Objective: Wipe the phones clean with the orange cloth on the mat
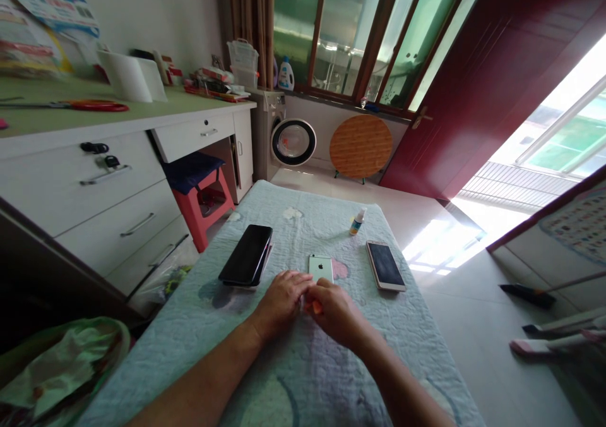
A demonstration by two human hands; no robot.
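Note:
A smartphone (322,264) with an apple logo lies back side up on the quilted cloth, its lower part hidden by my hands. My left hand (284,294) rests palm down at its lower left corner, fingers stretched out and close together. Closed over the phone's lower end, my right hand (334,307) grips a small orange thing (316,307), mostly covered by the fingers; its kind cannot be made out. To the left is a black phone (249,254) on a stack. A gold-white phone (385,266) lies screen up at the right, with a small spray bottle (357,222) standing behind it.
The light blue quilted cloth (293,231) covers the surface before me. At left stand a white desk (108,180) and a red stool (208,206). A lined bin (61,370) is at lower left. Beyond are a washing machine (269,108) with its door open and a round folding table (362,146).

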